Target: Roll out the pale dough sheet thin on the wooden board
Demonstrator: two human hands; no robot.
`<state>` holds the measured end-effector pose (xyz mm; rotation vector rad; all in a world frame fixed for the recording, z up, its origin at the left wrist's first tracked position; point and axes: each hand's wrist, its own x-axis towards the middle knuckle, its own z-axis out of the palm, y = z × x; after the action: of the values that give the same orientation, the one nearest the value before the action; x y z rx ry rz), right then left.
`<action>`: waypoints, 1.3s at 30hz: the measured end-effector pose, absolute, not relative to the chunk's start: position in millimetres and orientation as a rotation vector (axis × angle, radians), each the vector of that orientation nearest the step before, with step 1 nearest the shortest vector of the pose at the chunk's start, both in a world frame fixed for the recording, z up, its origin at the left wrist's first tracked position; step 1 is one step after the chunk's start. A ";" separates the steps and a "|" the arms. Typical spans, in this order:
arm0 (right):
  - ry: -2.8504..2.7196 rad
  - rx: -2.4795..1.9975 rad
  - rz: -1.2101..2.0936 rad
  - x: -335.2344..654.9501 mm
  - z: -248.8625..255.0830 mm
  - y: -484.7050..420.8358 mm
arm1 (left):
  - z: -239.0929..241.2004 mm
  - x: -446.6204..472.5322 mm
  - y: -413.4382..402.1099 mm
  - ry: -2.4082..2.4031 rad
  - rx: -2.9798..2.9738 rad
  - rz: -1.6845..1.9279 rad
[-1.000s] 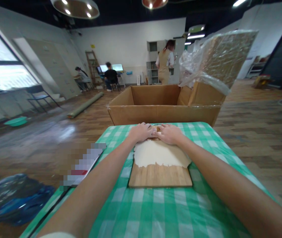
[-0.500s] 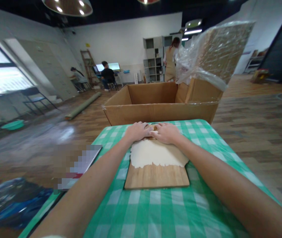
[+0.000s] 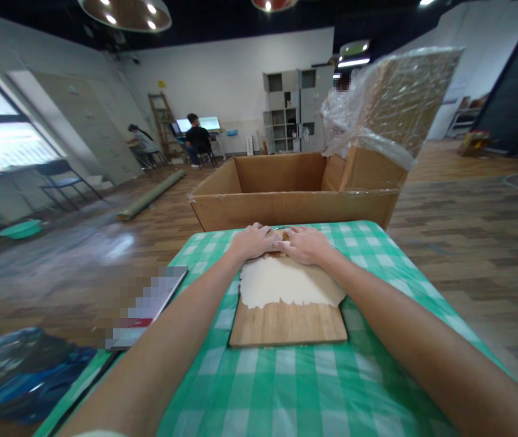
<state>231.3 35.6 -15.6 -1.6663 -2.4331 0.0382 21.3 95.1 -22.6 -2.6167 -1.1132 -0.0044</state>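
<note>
A wooden cutting board [image 3: 288, 325] lies on the green checked tablecloth [image 3: 286, 388]. A flat sheet of white dough [image 3: 286, 285] covers the board's far half. My left hand [image 3: 253, 241] and my right hand [image 3: 306, 244] rest side by side, palms down, on the dough's far edge. Their fingers curl over a small brown wooden piece [image 3: 280, 233] that shows between them. What that piece is stays hidden under the hands.
An open cardboard box [image 3: 293, 206] stands just beyond the table, with a plastic-wrapped carton [image 3: 395, 103] on its right side. A flat pixelated object [image 3: 143, 306] lies at the table's left edge. Blue plastic [image 3: 17, 370] and a rolled mat [image 3: 152, 194] lie on the floor. People sit at far desks.
My hands and the dough have kept their place. The view shifted slightly. The standing person at the back walked right, behind the wrapped carton.
</note>
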 end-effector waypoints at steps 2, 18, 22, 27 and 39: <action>-2.439 -1.665 0.039 231.1 -15.7 34.7 | -23.2 20.8 92.3 -1.216 -2.596 -0.046; -2.561 -1.504 0.039 227.7 -9.0 -10.1 | -14.3 11.6 34.4 -1.345 -2.590 -0.182; -2.479 -1.581 0.126 223.5 -3.9 -32.6 | -11.0 9.3 12.7 -1.327 -2.538 -0.195; -2.496 -1.561 0.122 221.2 -0.4 -62.8 | -1.6 7.7 -18.7 -1.273 -2.516 -0.191; -2.479 -1.448 0.077 220.3 40.9 -180.7 | -1.0 -11.3 -124.7 -1.451 -2.496 -0.438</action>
<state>220.3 -180.7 40.9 -1.4481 -2.4788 0.0773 -11.3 -124.7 -1.0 -2.4957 -1.4511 -0.4376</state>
